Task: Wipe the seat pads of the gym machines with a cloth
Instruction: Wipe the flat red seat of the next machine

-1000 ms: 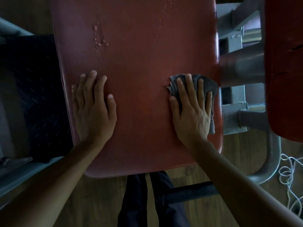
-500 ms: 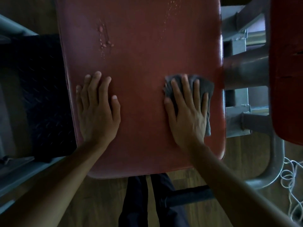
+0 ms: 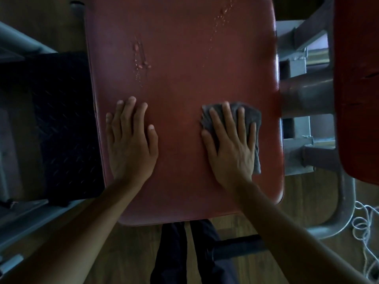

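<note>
- Head view, only one. Red seat pad, where?
- Dead centre, running from 12 o'clock down to 6. Rounded near edge just above dark trouser legs at 6.
- And cloth?
- Grey, flat on seat pad at 3 o'clock of centre, close to the pad's right edge. Pinned under right hand. Bits poking out past the fingertips toward 12 and beside the little finger toward 4.
- Right fingers?
- Straight, slightly spread, pressing down on cloth. No curl, no pinch.
- Other side?
- Flat too: left hand at 9 o'clock of centre, palm down on bare seat pad, near its left edge. Fingers straight and close together, thumb angled toward 1. Holding nothing. Well apart from cloth.
- Anything on the surface?
- Cluster of droplets at 11 of centre, beyond left hand. Fainter trail of drops at 1, near the top of frame. Both apart from cloth.
- Surroundings, quick.
- At 3 o'clock frame edge, second red pad, partly cut off. Grey metal frame tubes between the two pads. Black diamond-plate panel at 9. White cord tangled at 4, lying on wood floor.
</note>
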Demonstrator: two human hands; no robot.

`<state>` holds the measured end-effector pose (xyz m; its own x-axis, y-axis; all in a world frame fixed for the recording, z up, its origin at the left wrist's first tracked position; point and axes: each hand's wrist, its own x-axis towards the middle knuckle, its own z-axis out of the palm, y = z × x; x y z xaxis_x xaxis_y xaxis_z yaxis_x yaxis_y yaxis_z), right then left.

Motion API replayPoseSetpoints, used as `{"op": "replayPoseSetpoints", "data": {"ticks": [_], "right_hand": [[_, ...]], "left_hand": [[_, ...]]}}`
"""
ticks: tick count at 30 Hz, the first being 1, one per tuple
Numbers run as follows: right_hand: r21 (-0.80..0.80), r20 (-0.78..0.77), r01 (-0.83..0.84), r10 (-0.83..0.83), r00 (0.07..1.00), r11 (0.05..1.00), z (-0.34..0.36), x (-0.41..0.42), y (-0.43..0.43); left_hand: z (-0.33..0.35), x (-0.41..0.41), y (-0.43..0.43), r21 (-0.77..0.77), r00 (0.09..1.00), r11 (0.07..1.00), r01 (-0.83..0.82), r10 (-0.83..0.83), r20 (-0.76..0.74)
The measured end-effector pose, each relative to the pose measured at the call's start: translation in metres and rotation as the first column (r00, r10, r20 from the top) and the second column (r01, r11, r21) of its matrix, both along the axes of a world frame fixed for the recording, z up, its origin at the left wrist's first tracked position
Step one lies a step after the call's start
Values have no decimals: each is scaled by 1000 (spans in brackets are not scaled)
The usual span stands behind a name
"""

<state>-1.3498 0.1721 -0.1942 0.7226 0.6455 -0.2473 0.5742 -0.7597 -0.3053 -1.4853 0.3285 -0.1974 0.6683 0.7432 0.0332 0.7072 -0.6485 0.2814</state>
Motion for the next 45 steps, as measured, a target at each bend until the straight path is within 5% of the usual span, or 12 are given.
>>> {"op": "replayPoseSetpoints", "data": {"ticks": [7,17,22,26,32,40,45], "right_hand": [[41,-51,-56,58,997,998,4,-10,-7],[22,31,175,-176,984,984,-4,4,33],[42,86,-88,84,993,995,-5,-7,11],[15,56,131,-132,990,991,-7,-4,33],[45,88,-7,3,996,999,-7,13,24],[63,102,98,-104,989,993,-15,60,79],[91,96,66,-75,992,994,-15,85,102]], "left_hand": [[0,0,1,-3,1000,1000,-6,6,-10],[-2,-2,2,-3,1000,1000,7,-7,-2],[-2,-3,2,3,1000,1000,12,-12,4],[-3,-3,1,1,1000,1000,7,-7,14],[5,0,11,-59,998,998,20,-16,61],[2,66,91,15,985,996,-93,90,150],[-4,106,118,28,995,996,-89,88,37]]}}
